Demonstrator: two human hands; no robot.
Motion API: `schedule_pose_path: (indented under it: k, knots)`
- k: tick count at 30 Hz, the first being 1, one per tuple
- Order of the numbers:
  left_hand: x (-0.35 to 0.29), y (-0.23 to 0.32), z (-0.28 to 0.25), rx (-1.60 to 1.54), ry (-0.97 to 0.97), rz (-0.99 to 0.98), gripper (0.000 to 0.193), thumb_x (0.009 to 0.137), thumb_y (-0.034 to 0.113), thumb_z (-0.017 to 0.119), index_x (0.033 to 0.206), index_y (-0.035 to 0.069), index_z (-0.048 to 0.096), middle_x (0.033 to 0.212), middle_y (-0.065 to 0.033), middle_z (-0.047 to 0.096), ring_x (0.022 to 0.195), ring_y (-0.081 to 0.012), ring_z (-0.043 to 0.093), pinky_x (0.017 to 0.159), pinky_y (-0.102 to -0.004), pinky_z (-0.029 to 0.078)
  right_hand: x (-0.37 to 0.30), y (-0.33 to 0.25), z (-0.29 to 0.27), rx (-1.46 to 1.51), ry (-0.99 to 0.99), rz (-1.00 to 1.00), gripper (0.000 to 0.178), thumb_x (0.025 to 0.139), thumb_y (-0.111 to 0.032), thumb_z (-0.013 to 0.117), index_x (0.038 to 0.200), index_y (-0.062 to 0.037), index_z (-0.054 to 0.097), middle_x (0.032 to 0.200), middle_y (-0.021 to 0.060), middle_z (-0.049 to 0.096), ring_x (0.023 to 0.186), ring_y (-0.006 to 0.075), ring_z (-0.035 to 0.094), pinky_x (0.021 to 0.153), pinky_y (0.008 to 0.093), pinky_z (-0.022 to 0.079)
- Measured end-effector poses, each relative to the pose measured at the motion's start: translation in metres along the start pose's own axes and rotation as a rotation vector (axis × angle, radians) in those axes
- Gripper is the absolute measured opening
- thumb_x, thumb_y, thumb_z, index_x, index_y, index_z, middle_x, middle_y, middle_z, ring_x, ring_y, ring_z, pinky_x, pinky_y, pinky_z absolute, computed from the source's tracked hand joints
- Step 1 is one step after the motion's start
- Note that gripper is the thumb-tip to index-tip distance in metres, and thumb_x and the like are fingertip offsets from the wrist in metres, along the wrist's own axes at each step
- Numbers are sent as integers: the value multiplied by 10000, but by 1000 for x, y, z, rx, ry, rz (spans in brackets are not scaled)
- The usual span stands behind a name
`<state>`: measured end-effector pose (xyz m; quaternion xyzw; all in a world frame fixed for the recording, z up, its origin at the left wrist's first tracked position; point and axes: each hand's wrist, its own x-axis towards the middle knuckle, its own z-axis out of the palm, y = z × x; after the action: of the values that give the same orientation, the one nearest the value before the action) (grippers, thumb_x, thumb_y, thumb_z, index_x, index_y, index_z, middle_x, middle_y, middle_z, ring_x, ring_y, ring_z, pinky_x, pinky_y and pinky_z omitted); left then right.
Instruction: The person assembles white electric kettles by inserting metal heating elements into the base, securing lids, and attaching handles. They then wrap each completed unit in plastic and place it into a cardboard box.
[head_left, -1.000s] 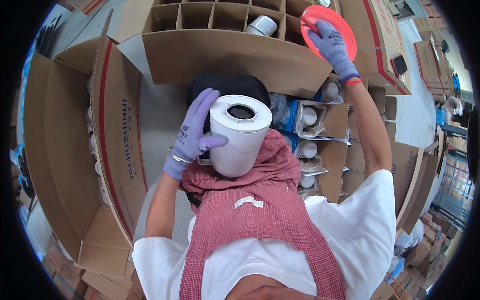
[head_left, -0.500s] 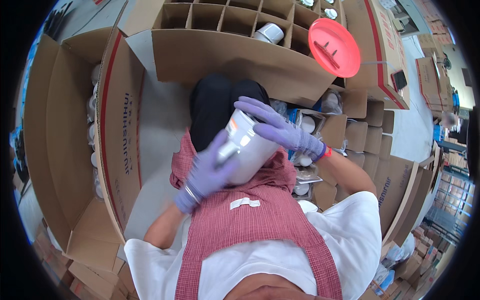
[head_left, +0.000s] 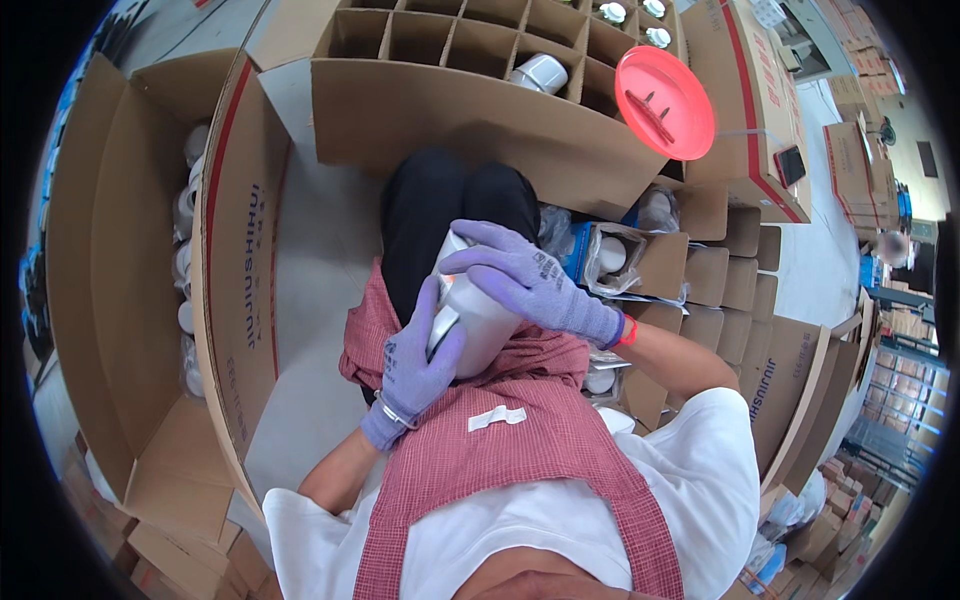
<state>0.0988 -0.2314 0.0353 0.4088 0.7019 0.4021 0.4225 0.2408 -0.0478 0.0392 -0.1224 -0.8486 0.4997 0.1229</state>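
A glossy pale grey-white jug-like vessel (head_left: 484, 340), with a handle and a small orange mark, lies tilted over my lap. My left hand (head_left: 415, 368) is closed on its handle side, thumb and fingers around the handle. My right hand (head_left: 535, 280), also in a purple knit glove, lies with bent fingers over the vessel's upper side and far end, hiding much of both. The far end points away from me. Under the vessel is my red checked apron (head_left: 500, 450).
Ahead stands a divided carton (head_left: 420, 100) holding a similar white vessel (head_left: 540, 73). A round red tray (head_left: 668, 105) with a thin reddish stick rests on its right corner. Left is a tall open carton (head_left: 235, 270); right are cardboard dividers (head_left: 706, 275) and bagged white items. A phone (head_left: 790, 166) lies on a carton.
My left hand has slowed and settled around the vessel's handle. The right hand's fingers have come down and left over the vessel, which has tipped and shifted slightly left.
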Motion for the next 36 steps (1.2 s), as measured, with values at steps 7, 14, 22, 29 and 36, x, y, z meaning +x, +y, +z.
schedule_pose_path:
  k: [7,14,22,29,36]
  knots:
    - [47,-14,-61,-921,212,-284,451,1003,324,517,1333,17,547,565,96,356,413,-26,292,386,-209,267,99,77,-103,-468,400,-126,464,839,-287,684,1223,-40,601,1314,186,561,1167,397,562,1024,465,448]
    - [122,-29,-71,-2243,-277,-13,447,1055,311,417,631,196,335,477,78,271,399,-59,222,425,-217,249,142,240,-190,-930,96,735,727,774,-366,678,1405,-116,418,1325,208,537,1200,384,565,1004,489,461]
    - [157,-18,-32,-2399,-135,84,463,1016,230,473,579,187,326,462,67,288,418,-67,267,458,-213,296,116,147,-169,-1324,666,356,709,712,-308,732,1354,-125,492,1162,149,534,1152,350,508,963,532,413]
    - [176,-7,-2,-2449,-291,74,409,1013,300,493,639,174,384,460,80,248,418,-71,221,467,-219,261,45,27,-68,-1011,729,-376,620,670,-335,808,1252,-246,614,1187,125,456,1091,330,467,1037,556,376]
    - [139,43,13,-2009,-259,280,400,1031,468,443,881,115,559,490,109,194,407,-49,160,424,-236,196,38,24,-70,-333,877,-542,656,793,-363,764,1316,-94,474,1371,204,441,1231,425,494,1035,558,408]
